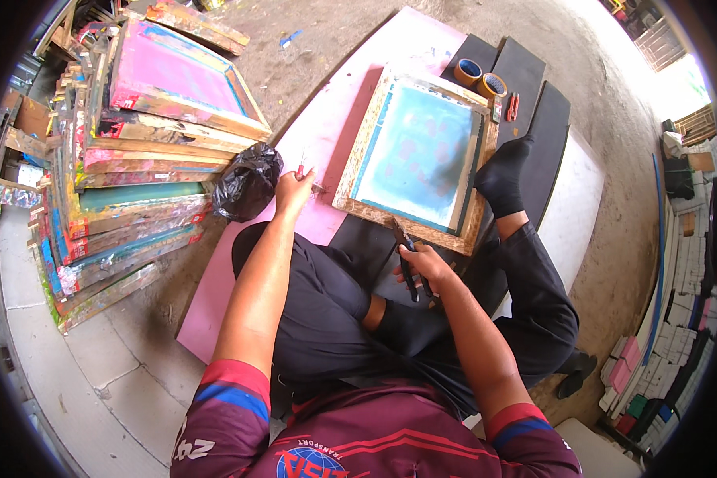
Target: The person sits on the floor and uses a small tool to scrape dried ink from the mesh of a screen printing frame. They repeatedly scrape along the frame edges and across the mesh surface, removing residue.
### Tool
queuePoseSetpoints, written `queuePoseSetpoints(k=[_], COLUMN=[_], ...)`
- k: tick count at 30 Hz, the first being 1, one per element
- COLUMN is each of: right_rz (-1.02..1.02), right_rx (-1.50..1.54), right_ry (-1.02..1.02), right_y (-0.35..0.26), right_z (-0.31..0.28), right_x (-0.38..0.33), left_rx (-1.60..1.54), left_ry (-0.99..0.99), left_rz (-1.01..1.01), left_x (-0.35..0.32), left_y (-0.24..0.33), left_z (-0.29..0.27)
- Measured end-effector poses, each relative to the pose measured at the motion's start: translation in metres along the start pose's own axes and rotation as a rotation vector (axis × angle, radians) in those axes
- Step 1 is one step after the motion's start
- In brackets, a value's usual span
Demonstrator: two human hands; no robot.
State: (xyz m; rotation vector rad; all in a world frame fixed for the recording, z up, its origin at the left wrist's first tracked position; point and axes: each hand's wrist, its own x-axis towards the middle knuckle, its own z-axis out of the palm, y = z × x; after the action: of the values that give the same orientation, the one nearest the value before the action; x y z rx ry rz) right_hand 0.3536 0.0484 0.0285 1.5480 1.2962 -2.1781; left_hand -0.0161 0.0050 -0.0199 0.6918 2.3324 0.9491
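I sit on the ground with a wooden screen-printing frame (358, 209) before me, its mesh pale blue, lying on a pink sheet (331, 119). My left hand (293, 191) reaches to the frame's near left corner and pinches a thin red-handled tool (301, 163). My right hand (422, 263) is shut on black-handled pliers (406, 259), whose jaws point at the frame's near edge. My socked right foot (502, 171) rests on the frame's right side.
A tall pile of painted wooden screen frames (127, 183) stands at the left, with a black plastic bag (247, 182) next to it. Two tape rolls (479, 77) and a red tool (512, 106) lie on black mats (546, 135) beyond the frame. White stacked blocks (681, 319) line the right.
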Motion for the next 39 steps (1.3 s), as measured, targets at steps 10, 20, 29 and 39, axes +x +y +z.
queuePoseSetpoints(k=[10, 20, 29, 39], right_rz=[-0.060, -0.206, -0.297, -0.151], right_rx=[-0.674, -0.799, -0.525, -0.536], right_ry=[0.457, 0.654, 0.462, 0.361], right_y=[0.001, 0.016, 0.043, 0.011], right_z=[0.016, 0.040, 0.025, 0.014], right_x=[0.007, 0.003, 0.026, 0.021], left_rx=[-0.055, -0.210, -0.169, -0.142], left_ry=[-0.195, -0.455, -0.711, -0.701], left_rz=[-0.040, -0.008, 0.031, 0.030], left_x=[-0.024, -0.049, -0.060, -0.057], left_y=[0.029, 0.039, 0.043, 0.046], left_z=[0.001, -0.001, 0.003, 0.004])
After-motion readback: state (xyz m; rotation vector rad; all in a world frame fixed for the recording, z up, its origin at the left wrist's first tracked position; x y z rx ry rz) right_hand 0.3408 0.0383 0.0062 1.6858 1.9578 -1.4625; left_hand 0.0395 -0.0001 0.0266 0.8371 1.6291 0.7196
